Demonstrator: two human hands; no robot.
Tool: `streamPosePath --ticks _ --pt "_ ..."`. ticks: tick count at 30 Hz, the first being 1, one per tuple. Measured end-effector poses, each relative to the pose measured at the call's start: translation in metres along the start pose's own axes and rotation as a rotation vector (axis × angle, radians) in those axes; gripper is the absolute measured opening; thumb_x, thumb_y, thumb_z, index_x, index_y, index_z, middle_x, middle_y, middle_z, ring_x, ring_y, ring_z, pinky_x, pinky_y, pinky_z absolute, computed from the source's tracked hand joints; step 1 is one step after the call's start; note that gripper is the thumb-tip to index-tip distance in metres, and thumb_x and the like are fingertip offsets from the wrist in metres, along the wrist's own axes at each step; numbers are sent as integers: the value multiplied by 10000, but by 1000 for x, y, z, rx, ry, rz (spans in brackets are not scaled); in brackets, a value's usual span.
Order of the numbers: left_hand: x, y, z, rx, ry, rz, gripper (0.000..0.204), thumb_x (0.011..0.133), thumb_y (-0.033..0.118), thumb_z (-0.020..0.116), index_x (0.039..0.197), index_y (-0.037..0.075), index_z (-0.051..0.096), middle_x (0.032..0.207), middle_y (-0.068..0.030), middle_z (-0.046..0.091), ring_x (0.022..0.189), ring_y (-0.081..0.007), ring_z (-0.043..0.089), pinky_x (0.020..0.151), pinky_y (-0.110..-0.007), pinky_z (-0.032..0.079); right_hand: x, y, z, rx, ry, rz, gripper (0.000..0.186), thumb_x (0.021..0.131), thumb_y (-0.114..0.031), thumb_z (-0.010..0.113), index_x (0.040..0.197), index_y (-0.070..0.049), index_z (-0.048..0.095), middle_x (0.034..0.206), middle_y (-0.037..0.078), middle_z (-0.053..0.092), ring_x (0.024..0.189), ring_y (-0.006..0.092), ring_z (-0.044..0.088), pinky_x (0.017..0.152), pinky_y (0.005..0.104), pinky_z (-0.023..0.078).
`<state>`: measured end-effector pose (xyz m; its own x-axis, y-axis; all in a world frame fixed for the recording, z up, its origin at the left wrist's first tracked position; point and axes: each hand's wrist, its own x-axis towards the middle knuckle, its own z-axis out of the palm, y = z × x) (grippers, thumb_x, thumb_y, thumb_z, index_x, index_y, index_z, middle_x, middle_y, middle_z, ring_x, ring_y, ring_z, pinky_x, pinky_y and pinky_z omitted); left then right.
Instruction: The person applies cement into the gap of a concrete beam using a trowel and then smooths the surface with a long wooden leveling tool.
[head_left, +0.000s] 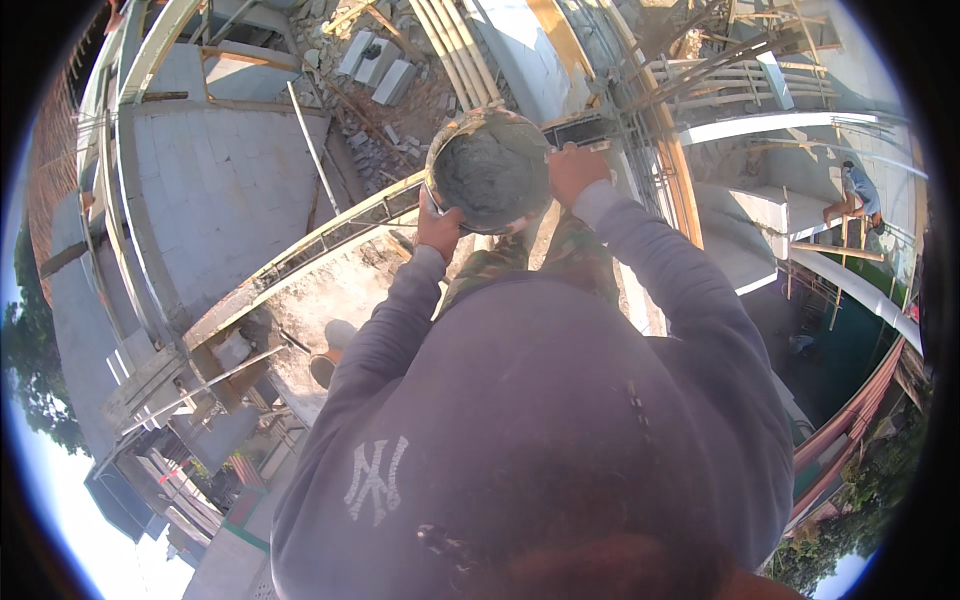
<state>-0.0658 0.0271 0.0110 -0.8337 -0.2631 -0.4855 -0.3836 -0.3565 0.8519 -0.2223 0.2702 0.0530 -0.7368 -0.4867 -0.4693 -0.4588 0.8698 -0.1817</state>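
A round bucket [488, 175] of wet grey mortar is held up over my camouflage-trousered legs, with a narrow formwork edge [300, 250] below and behind it. My left hand [437, 225] grips the bucket's left side, thumb at the rim and fingers curled around the outside. On the opposite side, my right hand [577, 172] has its fingers closed at the bucket's upper right edge; exactly which part they hold is partly hidden.
Grey blocks [385, 70] lie among rubble ahead, beside bamboo poles [455, 50]. Timber beams [675, 180] and rebar run along the right, with a drop beyond. Another person [855, 195] is on a ledge at far right. A pale slab [210, 190] extends at left.
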Motion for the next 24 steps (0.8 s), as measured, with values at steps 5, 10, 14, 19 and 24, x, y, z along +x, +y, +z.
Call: streamPosePath --ticks 5,10,14,19,24 --pt "11 -23 2 87 80 9 629 832 -112 526 1418 61 378 1209 -142 606 997 -274 690 755 -407 660 9 -11 31 350 -214 20 420 886 -369 679 1151 -47 724 1222 203 708 1144 387 675 974 473 545" --pt "15 -22 -9 72 71 47 628 825 -116 521 1412 64 389 1173 -143 619 950 -275 699 747 -407 665 -32 -3 70 560 -103 33 564 893 -468 691 1281 -59 695 1280 214 688 1188 395 652 1032 449 512" --pt "10 0 -16 -29 89 -116 613 824 -113 510 1401 67 404 1153 -153 639 921 -295 716 760 -424 672 -45 1 69 662 -102 21 547 899 -448 683 1295 -72 692 1267 208 697 1187 386 653 1022 434 515" --pt "16 5 -29 -50 99 -204 427 852 -97 498 1257 30 549 1170 -162 658 907 -297 734 766 -428 679 -50 6 62 748 -65 0 458 896 -405 685 1204 -69 723 1146 209 729 1067 390 682 943 423 530" --pt "21 -55 -109 682 -127 -108 404 910 -50 452 1299 42 509 1160 -154 648 1102 -332 669 922 -508 608 -64 39 33 890 -64 -88 433 896 -404 698 1122 -35 723 995 192 729 905 376 688 831 434 526"
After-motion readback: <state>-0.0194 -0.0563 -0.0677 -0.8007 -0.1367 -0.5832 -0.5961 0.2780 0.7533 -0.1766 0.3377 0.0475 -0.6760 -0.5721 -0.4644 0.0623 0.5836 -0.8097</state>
